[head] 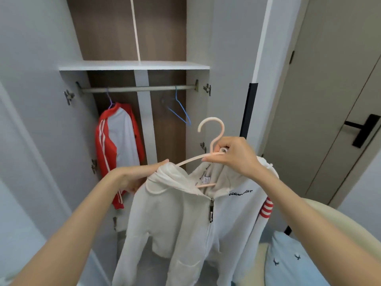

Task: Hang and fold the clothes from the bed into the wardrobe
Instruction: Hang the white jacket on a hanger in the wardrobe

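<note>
White hoodie [185,219], soft, light | right hand [233,155] pinches pink hanger [212,139] neck, 12 o'clock | left hand [142,174] grips shoulder, 9 o'clock.

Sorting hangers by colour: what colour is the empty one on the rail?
Blue hanger, thin wire, clearest in the head view.

Bright, even, soft indoor light; wide-angle bowing at edges.
</note>
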A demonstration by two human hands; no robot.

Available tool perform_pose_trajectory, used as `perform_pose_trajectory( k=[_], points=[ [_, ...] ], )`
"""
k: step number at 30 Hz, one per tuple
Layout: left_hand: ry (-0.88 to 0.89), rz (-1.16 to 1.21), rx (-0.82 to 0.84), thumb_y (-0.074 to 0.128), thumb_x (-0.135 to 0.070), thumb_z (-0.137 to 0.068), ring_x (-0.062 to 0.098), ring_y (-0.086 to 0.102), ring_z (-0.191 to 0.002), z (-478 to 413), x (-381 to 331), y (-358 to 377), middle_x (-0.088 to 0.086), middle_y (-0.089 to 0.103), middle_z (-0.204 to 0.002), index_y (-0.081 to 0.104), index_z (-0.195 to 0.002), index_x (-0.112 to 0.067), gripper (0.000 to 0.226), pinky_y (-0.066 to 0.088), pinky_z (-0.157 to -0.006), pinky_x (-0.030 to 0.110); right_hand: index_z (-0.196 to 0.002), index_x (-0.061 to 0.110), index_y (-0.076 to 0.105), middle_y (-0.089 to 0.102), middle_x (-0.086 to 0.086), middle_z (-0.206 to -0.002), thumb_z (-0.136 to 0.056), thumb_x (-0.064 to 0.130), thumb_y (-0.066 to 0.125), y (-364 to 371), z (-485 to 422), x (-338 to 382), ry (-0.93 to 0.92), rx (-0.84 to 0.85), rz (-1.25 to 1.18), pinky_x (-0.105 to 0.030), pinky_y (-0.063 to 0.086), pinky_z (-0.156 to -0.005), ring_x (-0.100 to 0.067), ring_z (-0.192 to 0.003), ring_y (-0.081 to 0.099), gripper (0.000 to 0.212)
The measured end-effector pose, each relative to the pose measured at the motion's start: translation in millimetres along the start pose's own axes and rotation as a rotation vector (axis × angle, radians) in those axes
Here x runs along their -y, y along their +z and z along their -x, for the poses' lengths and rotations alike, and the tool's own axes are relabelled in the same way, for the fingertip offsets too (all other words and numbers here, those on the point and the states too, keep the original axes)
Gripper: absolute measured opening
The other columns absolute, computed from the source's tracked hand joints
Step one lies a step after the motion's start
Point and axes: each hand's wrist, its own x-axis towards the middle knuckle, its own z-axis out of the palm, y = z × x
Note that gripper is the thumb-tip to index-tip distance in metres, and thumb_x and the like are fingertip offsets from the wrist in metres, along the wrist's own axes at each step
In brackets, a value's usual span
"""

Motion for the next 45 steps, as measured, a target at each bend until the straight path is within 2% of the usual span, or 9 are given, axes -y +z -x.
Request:
perform_pose_trajectory(
  k=[2,5,13,17,21,24,28,33,45],
  points=[
    [0.065,0.146,-0.07,0.073,-0.052,-0.076,0.02,0.061,-0.107,1,1,1,0.009,0.062,-0.125,0.062,-0.119,-0.014,0.058,0.051,-0.094,0.035,-0.051,0.031,0.052,0.055,0.008,-0.063,-0.057,0.063,0.078,7,-3,-3,-0.033,0.018,-0.03,-0.032,0.032,-0.057,-0.01,-0.058,0.04,0.041],
    [0.202,0.229,-0.363,0.07,-0.005,-0.085,0.017,0.06,-0.097,0,-1,4,0.009,0.061,-0.119,0.065,-0.117,-0.014,0.034,0.052,-0.076,0.025,-0.053,0.032,0.053,0.056,0.018,-0.065,-0.061,0.062,0.078,15,-6,-10,-0.07,0.033,0.022,-0.021,0.029,-0.051,-0.006,-0.058,0.045,0.04],
    [0.745,-0.943,-1.299,0.062,0.013,-0.072,0.017,0.042,-0.083,14,-12,-4,0.001,0.05,-0.093,0.06,-0.094,-0.015,0.035,0.016,-0.049,0.017,-0.068,0.016,0.062,0.056,0.004,-0.066,-0.085,0.063,0.056,32,-7,-46,-0.026,0.281,0.166,-0.03,0.035,-0.055,-0.011,-0.06,0.05,0.05],
    [0.459,-1.182,-0.969,0.059,0.001,-0.085,0.013,0.041,-0.104,-2,-3,-6,-0.005,0.047,-0.117,0.057,-0.122,-0.026,0.046,0.039,-0.061,0.023,-0.057,0.029,0.055,0.058,0.006,-0.067,-0.086,0.052,0.064,34,-6,-45,-0.035,0.211,-0.03,-0.031,0.037,-0.06,-0.006,-0.059,0.047,0.038],
    [0.535,-0.649,-0.537,0.064,-0.013,-0.087,0.006,0.037,-0.132,-5,-12,-1,-0.013,0.044,-0.141,0.054,-0.133,-0.033,0.051,0.032,-0.111,0.026,-0.057,0.033,0.06,0.056,0.013,-0.076,-0.083,0.041,0.072,45,0,-40,-0.11,0.202,-0.128,-0.04,0.046,-0.074,-0.011,-0.078,0.055,0.029],
    [0.529,-0.632,-0.257,0.062,-0.037,-0.091,-0.001,0.052,-0.11,-16,-18,27,-0.017,0.058,-0.122,0.054,-0.13,-0.032,0.04,0.037,-0.086,0.004,-0.064,0.019,0.07,0.056,0.013,-0.082,-0.081,0.035,0.075,52,5,-41,-0.099,0.195,-0.192,-0.036,0.046,-0.077,-0.008,-0.079,0.054,0.024],
    [0.52,-0.726,-0.473,0.042,-0.032,-0.1,0.018,0.055,-0.071,-34,-5,47,-0.005,0.055,-0.07,0.063,-0.092,-0.031,0.022,0.042,-0.067,0.031,-0.077,0.021,0.072,0.062,0.005,-0.084,-0.078,0.022,0.08,41,4,-40,-0.09,0.291,-0.285,-0.017,0.039,-0.069,-0.003,-0.072,0.05,0.009],
    [0.623,-0.599,-0.587,0.047,-0.02,-0.098,0.004,0.044,-0.056,-43,3,47,-0.016,0.052,-0.057,0.063,-0.076,-0.03,0.028,0.029,-0.053,0.019,-0.093,0.019,0.061,0.064,-0.001,-0.094,-0.081,0.008,0.071,18,9,-58,0.208,0.606,-0.353,-0.017,0.042,-0.075,-0.008,-0.083,0.055,0.019],
    [0.639,-0.574,-0.703,0.053,-0.015,-0.095,0.016,0.054,-0.068,-51,15,43,-0.002,0.065,-0.071,0.068,-0.08,-0.025,0.024,0.041,-0.066,0.032,-0.084,0.015,0.061,0.066,0.001,-0.078,-0.089,0.01,0.049,37,33,-112,0.482,0.269,-0.075,-0.028,0.048,-0.069,-0.016,-0.077,0.058,0.013]
  ],
)
